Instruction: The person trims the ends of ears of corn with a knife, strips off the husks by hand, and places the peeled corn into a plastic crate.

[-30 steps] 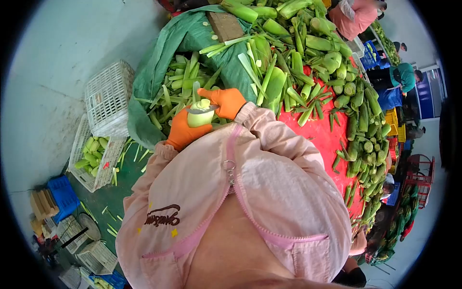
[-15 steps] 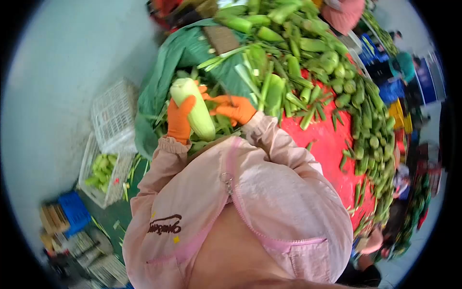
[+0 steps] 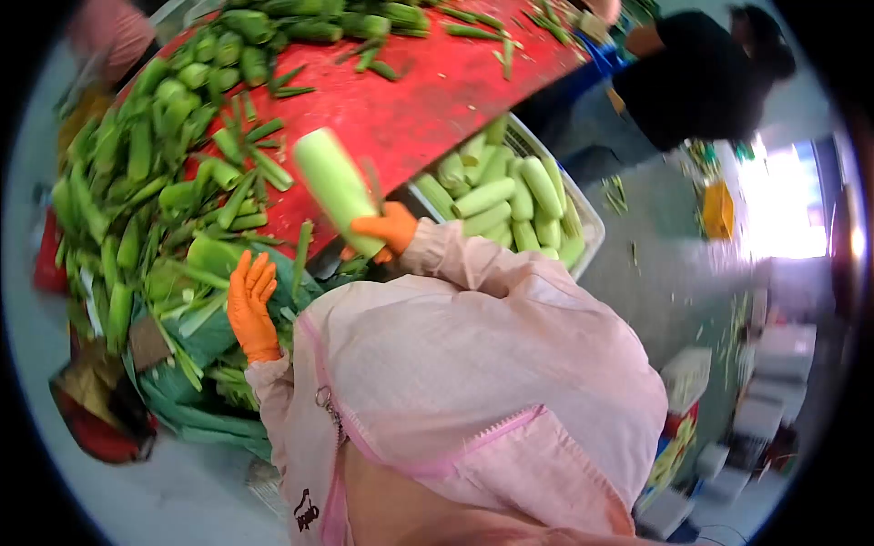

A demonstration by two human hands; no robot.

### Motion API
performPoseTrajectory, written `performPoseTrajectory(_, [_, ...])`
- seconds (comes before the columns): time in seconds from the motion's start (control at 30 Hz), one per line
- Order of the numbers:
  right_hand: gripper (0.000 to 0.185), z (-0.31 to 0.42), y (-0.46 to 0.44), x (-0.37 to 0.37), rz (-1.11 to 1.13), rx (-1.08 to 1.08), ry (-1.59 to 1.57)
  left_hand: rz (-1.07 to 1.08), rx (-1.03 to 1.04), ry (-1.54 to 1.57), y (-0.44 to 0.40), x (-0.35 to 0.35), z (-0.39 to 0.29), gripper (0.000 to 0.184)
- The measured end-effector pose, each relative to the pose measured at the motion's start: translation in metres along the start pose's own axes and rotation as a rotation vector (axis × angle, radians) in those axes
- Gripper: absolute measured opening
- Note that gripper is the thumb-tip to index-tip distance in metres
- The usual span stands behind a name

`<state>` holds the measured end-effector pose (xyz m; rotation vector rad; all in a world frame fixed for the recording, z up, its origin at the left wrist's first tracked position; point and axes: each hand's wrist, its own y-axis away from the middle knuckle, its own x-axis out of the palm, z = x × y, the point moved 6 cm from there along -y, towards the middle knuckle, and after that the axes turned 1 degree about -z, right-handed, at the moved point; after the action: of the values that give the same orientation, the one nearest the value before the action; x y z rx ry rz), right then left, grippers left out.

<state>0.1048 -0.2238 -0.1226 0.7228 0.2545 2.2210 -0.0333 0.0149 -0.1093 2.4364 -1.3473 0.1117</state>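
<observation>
"Pale green, smooth, cylindrical stalk [image 3: 335, 187]: where is it?"

"Over the edge of the flat red tabletop [image 3: 428, 100], its near end in the curled fingers of the orange-gloved right hand [image 3: 393, 229]. The orange-gloved left hand [image 3: 250, 305] holds nothing, fingers extended."

"How will it handle?"

"Probably stiff, fairly heavy, slippery if wet, easily bruised; the middle should balance best (only my guess)."

"Counts?"

"One held stalk, two hands, one white plastic crate [image 3: 594, 235]; its pale green trimmed stalks [image 3: 485, 197] overlap too much for an exact count."

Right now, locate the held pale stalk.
In the head view, the pale stalk is left of centre, in the right hand, with the red tabletop behind it.
</observation>
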Motion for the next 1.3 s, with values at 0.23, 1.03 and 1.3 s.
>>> performPoseTrajectory(0.23, [0.057,-0.039,0.084,-0.192,-0.873,-0.029,-0.260,0.245,-0.122,-0.060,-0.035,0.064,0.025,0.053])
performPoseTrajectory(1.03, [0.049,0.146,-0.271,-0.118,-0.279,-0.201,0.418,-0.289,0.034,0.033,-0.021,-0.012,0.025,0.039])
performPoseTrajectory(1.3, [0.044,0.239,-0.423,-0.182,-0.653,-0.429,1.064,-0.613,-0.139,0.350,0.024,-0.054,0.066,0.049])
